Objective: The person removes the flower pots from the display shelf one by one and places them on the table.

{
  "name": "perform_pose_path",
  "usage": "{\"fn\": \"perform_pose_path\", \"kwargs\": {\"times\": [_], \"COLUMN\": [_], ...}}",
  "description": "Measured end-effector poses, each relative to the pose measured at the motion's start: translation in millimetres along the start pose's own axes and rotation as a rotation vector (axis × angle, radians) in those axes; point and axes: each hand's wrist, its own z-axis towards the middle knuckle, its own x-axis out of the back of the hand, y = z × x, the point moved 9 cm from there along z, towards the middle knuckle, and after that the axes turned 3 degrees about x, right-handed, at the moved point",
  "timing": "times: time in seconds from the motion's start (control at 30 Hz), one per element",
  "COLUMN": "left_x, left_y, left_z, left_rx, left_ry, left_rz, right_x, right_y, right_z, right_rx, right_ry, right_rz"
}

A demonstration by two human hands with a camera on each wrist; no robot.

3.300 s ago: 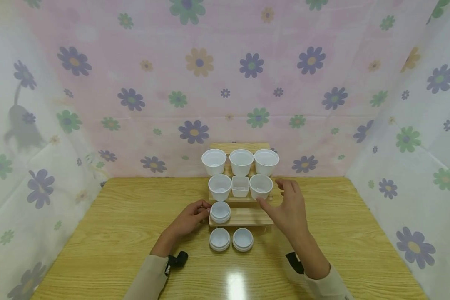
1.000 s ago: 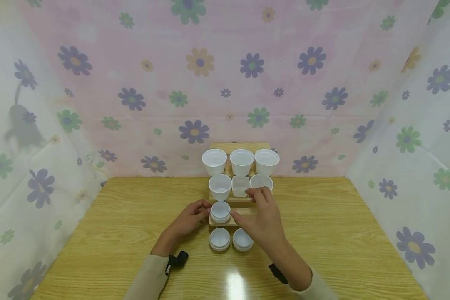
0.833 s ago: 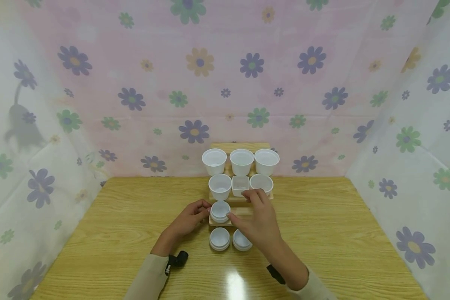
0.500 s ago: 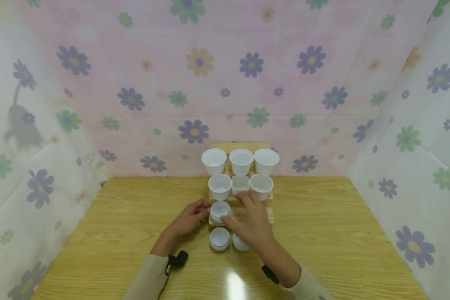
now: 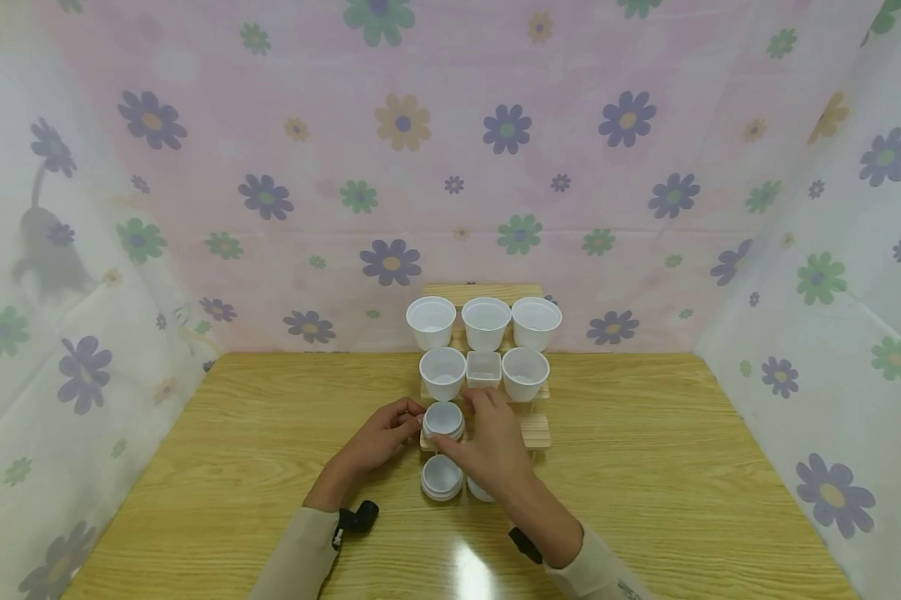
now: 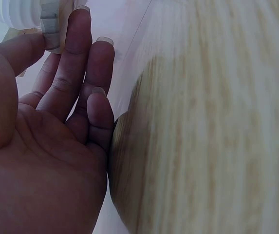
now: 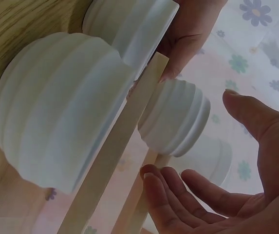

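A small white ribbed pot (image 5: 443, 419) stands at the left end of the low step of a wooden stepped stand (image 5: 536, 432). My left hand (image 5: 378, 435) is at that end; in the left wrist view its thumb and index finger pinch the board's end (image 6: 50, 22) below the pot. The right hand (image 5: 491, 442) is on the pot's right side, thumb in front and fingers behind. In the right wrist view its thumb and fingers stay spread, apart from the pot (image 7: 176, 117). It partly hides a second small pot (image 5: 479, 489) on the table.
Another small pot (image 5: 442, 477) sits on the table before the stand. The middle step bears two round cups and a square cup (image 5: 483, 368) between them. Along the top step are three larger cups (image 5: 486, 322). A flowered cloth (image 5: 450, 208) hangs behind the table.
From beside the middle step's right cup, my right hand has moved left and toward me, to the small pot on the low step. The left hand has stayed in place.
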Motion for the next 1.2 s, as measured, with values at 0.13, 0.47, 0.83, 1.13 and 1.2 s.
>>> {"fn": "perform_pose_path", "kwargs": {"times": [0.13,0.47,0.83,1.13,1.2], "left_x": [0.0,0.1,-0.2,-0.5,-0.5], "left_y": [0.1,-0.2,-0.2,-1.6,-1.8], "left_z": [-0.5,-0.3,-0.1,0.4,0.3], "left_rx": [-0.002,0.003,-0.004,0.002,0.005], "left_ry": [0.003,0.002,0.002,0.000,0.001], "left_rz": [-0.004,-0.013,-0.004,-0.012,-0.014], "right_x": [-3,-11,-16,-18,-18], "right_y": [-1,0,1,2,3], "right_z": [0.1,0.6,-0.3,-0.2,-0.4], "right_rx": [-0.017,-0.024,-0.009,-0.006,-0.007], "right_ry": [-0.006,-0.026,-0.030,-0.035,-0.038], "right_rz": [-0.006,0.012,-0.031,-0.016,-0.004]}}
